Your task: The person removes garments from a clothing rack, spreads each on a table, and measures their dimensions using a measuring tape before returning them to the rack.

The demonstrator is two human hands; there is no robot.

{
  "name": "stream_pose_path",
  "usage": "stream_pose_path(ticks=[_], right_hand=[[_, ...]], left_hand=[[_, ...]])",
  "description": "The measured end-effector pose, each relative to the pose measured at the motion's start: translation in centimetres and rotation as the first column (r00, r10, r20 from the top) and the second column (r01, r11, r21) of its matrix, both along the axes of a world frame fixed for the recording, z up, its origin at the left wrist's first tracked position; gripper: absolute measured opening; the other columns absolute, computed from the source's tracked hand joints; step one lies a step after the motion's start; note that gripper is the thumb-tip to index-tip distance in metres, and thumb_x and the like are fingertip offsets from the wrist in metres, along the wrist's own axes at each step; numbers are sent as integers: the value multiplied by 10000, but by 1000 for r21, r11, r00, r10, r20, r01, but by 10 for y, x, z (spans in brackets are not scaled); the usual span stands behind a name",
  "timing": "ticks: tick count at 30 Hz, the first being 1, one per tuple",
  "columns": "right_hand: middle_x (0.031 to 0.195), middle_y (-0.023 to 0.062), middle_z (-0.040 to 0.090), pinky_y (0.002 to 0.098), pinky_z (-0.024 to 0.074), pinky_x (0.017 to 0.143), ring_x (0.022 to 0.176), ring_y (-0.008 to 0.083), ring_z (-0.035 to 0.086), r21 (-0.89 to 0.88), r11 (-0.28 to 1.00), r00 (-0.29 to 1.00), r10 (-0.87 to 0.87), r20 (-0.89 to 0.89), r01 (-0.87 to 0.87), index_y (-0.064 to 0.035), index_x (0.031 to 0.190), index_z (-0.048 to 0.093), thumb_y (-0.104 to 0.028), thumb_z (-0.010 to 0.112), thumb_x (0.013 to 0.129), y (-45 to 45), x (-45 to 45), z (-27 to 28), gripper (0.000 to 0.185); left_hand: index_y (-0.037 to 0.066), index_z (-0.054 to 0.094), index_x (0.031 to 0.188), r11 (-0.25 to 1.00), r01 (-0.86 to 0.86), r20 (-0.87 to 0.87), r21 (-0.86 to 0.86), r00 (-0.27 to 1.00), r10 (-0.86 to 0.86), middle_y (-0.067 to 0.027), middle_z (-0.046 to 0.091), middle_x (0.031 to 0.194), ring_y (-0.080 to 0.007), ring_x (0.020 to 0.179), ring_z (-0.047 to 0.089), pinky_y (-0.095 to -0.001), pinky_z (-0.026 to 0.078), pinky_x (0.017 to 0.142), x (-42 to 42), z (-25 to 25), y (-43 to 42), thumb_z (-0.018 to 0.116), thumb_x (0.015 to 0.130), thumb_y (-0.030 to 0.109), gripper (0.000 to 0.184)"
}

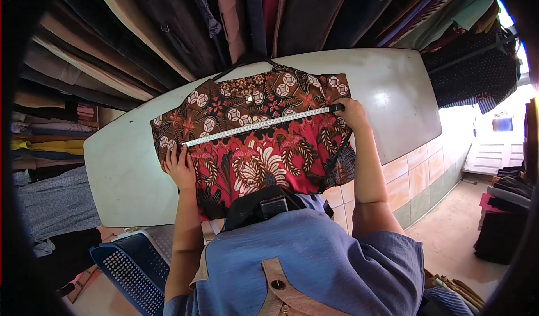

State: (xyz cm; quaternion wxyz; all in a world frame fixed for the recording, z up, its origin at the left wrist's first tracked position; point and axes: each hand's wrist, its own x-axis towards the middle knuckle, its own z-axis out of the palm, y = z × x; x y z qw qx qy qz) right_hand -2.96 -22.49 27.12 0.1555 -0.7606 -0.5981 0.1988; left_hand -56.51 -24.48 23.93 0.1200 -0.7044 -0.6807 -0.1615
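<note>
Measuring tape (258,125) spans batik shirt (255,167): best taut and flat, right fingers (345,103) gripping its dark end (335,108), left fingers (183,155) at the other, pinch unclear.

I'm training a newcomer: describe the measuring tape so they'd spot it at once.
Find the big pale tabletop, then the red-and-brown patterned shirt on it. Across the shirt, from left hand to right hand, stretches the measuring tape: a narrow, straight white strip against busy print.
</note>
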Motion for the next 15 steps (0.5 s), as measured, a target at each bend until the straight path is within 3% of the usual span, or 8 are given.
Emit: stream_pose_path(ticks=[4,7,9,10,12,13,15], right_hand=[[872,97,659,419,488,750,864,300,616,-37,999,1000,-6,29,7,-199,957,674,-126,728,677,0,-1,3,294],[921,94,650,418,489,750,872,305,613,1,1000,999,28,20,-28,-189,980,664,-118,723,681,-4,-1,5,312],[940,103,649,386,491,747,870,305,611,164,984,997,72,4,-71,-122,950,670,-56,717,663,-13,-5,13,299],[940,103,649,386,491,747,870,305,611,178,982,998,68,6,-68,-122,950,670,-56,717,663,-18,-7,20,299],[988,81,629,401,491,740,868,300,611,243,970,1000,-12,-16,16,-160,991,661,-102,716,682,-35,-10,35,319],[988,81,629,401,491,740,868,300,611,251,968,1000,-18,-15,21,-160,991,661,-102,716,682,-46,-11,46,319],[904,96,654,353,504,685,777,257,646,376,906,979,-157,-133,196,-114,1002,656,-75,699,700,-73,-9,63,307]], left_hand=[[235,593,1177,1000,0,-4,3,1000,0,-14,478,1321,-293,1235,391,-501,232,1054,-1,0,0,568,872,257,307],[224,507,1267,999,-8,18,-47,1000,9,-3,463,1337,-294,1264,368,-545,188,1059,3,7,-1,570,871,259,403],[198,407,1339,970,-189,73,-152,977,201,-33,402,1390,-309,1317,302,-602,108,1058,18,22,-6,566,864,231,502],[198,407,1339,973,-185,76,-139,977,197,-33,402,1390,-309,1317,302,-602,108,1058,24,28,-10,566,864,231,502],[174,363,1364,981,-147,51,-126,987,154,-88,324,1438,-326,1354,231,-654,37,1035,30,36,-21,567,847,196,556],[181,358,1378,996,-9,82,-94,996,17,-136,232,1476,-359,1360,192,-665,20,1027,26,27,-27,567,837,231,582],[188,349,1387,986,103,110,-129,990,-89,-139,211,1484,-368,1363,176,-671,22,1021,42,34,-47,570,832,279,604]])
